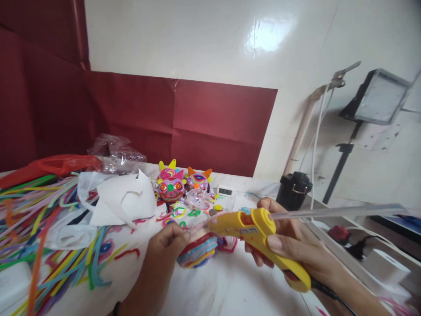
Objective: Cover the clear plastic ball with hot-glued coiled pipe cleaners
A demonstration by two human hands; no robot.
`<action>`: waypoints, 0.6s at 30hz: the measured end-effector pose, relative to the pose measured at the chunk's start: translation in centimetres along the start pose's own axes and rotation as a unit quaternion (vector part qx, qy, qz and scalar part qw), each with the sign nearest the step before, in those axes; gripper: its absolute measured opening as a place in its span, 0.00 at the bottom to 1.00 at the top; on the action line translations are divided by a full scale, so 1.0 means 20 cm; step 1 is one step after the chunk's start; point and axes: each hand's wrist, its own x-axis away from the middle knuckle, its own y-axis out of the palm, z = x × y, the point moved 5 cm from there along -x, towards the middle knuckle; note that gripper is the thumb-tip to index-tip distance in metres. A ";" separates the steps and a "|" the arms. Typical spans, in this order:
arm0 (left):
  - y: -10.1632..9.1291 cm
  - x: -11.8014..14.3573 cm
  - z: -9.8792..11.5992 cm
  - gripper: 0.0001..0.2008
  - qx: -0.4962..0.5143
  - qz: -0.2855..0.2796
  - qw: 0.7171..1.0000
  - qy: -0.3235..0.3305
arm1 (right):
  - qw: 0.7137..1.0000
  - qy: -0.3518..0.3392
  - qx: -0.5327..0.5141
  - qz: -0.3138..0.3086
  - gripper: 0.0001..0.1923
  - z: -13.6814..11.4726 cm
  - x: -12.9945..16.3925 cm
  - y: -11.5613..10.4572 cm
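My right hand [296, 245] grips a yellow hot glue gun [259, 239], with a long clear glue stick [342, 211] sticking out of its back. The gun's nozzle end points left, close over a round craft piece [199, 254] wrapped in blue, yellow, red and pink pipe cleaners. At the upper left of this piece, my left hand [166, 248] is closed, thumb and finger pinched on its edge. A pale pink strand [197, 227] runs between the fingertips and the nozzle; I cannot tell whether the fingers hold it too.
Colourful animal-head crafts [171, 186] stand at the back beside a small digital display [225, 192]. Loose pipe cleaners [66, 272] and cut white paper [121, 199] cover the left. On the right are a black canister [294, 191], a lamp [378, 96] and a paper roll [384, 267].
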 end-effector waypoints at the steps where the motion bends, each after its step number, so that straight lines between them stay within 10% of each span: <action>1: 0.00 0.00 0.00 0.13 0.001 0.000 1.000 0.001 | 1.000 -0.001 -0.001 0.001 0.24 0.00 0.00 0.00; 18: 0.01 0.01 0.01 0.13 -0.023 -0.001 0.999 0.023 | 0.997 -0.018 -0.056 -0.041 0.24 0.05 0.00 0.04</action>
